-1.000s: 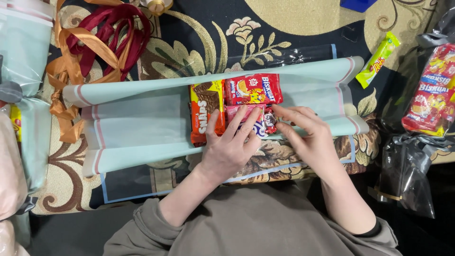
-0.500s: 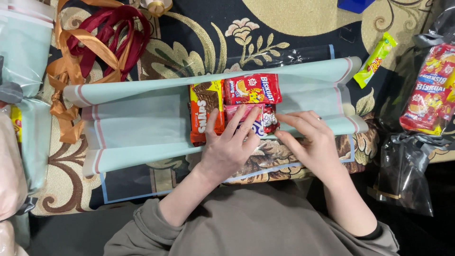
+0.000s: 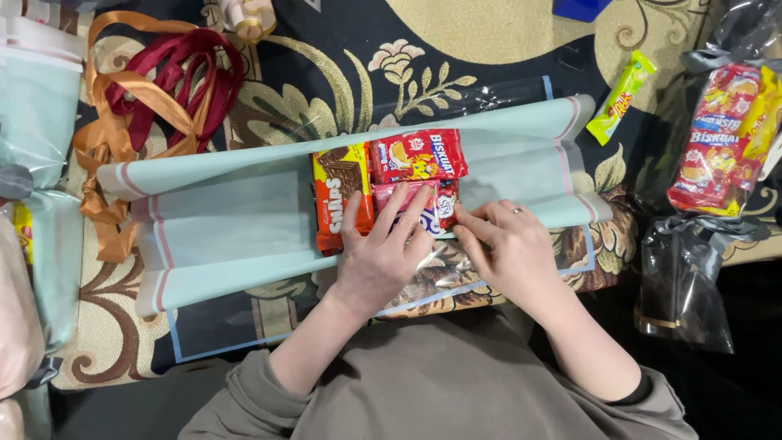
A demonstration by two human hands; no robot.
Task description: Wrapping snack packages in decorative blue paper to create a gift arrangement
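My left hand (image 3: 381, 254) lies flat with fingers spread over a pink snack packet (image 3: 444, 204) and the lower end of an orange wafer packet (image 3: 338, 195). My right hand (image 3: 507, 248) presses its fingertips against the pink packet's right edge. A red biscuit packet (image 3: 419, 155) lies just above them. All three packets rest on a pale green wrapping sheet (image 3: 220, 220) with a clear film sheet (image 3: 244, 334) under it.
Orange and maroon ribbons (image 3: 155, 90) lie at the upper left. A green candy bar (image 3: 621, 98) sits at the upper right. Plastic bags hold more red snack packets (image 3: 717, 138) on the right. More pale wrapping sheets (image 3: 32, 106) lie at the far left on the patterned carpet (image 3: 489, 41).
My right hand's fingers have slid slightly left onto the pink packet's edge. My left hand stays pressed on the packets.
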